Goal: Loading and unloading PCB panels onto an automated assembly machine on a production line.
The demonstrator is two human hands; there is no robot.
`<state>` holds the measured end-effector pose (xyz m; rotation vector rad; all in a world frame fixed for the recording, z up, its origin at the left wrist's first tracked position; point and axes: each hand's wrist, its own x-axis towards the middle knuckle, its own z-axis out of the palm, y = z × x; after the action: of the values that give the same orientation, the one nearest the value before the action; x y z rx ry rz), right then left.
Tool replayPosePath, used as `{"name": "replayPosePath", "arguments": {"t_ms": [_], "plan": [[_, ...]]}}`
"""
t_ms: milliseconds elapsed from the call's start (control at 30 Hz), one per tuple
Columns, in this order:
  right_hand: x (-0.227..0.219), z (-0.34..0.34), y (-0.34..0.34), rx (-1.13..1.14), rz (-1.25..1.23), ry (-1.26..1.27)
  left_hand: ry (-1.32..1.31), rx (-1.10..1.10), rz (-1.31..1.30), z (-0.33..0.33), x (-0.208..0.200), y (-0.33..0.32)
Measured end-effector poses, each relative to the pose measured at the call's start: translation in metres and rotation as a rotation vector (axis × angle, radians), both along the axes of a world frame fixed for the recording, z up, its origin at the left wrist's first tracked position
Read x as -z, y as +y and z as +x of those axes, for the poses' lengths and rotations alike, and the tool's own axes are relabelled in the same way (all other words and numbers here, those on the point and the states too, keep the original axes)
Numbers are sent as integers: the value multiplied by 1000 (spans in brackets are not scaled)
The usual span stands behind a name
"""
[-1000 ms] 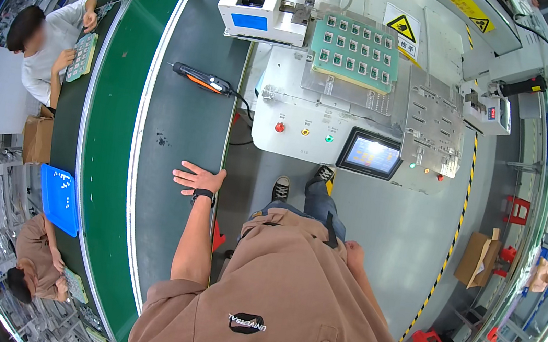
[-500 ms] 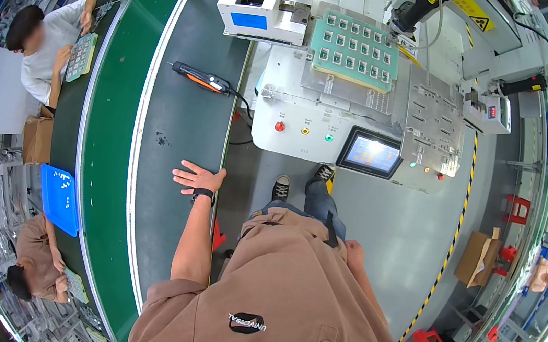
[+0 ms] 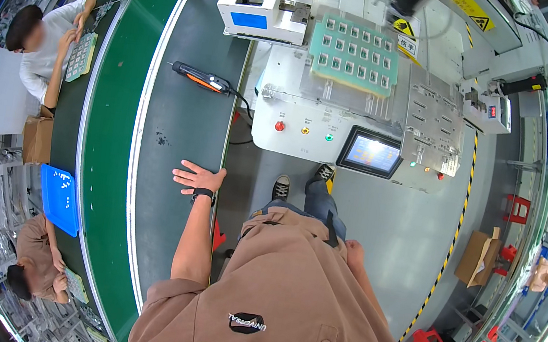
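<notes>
My left hand [image 3: 198, 178] lies flat on the dark bench top [image 3: 186, 125], fingers spread and nothing in it, a black band at the wrist. Beside my hip hangs my right hand [image 3: 355, 255], small in view; its fingers are mostly hidden. Ahead of the left hand, out of its touch, an electric screwdriver [image 3: 201, 78] with an orange stripe rests on the bench, its cable running over the edge. In front of me stands a white machine [image 3: 296, 108], bearing a pale green tray [image 3: 355, 56] with rows of square pockets. A blurred black driver head [image 3: 407, 3] is over its far right.
A white feeder box [image 3: 261, 5] stands left of the tray. The machine's front has coloured buttons [image 3: 305, 131] and a tilted touch screen [image 3: 371, 152]. Left lies a green conveyor belt [image 3: 113, 129], with two co-workers beyond it. Right, a cardboard box [image 3: 477, 260] sits on the floor.
The driver head has moved up and slightly left, uncovering a yellow warning sign. The green tray has shifted slightly toward me. A co-worker's hands have moved closer together. My hands stay put.
</notes>
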<state>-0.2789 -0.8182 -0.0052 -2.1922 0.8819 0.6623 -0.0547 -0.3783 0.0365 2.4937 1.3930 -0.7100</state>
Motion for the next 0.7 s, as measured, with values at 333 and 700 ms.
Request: {"name": "replayPosePath", "arguments": {"t_ms": [333, 700], "plan": [[-42, 48, -3, 129, 169, -59, -172, 58, -242, 1, 9, 18], [-154, 340, 1, 18, 14, -823, -1081, 474, -862, 168, -95, -137]]}}
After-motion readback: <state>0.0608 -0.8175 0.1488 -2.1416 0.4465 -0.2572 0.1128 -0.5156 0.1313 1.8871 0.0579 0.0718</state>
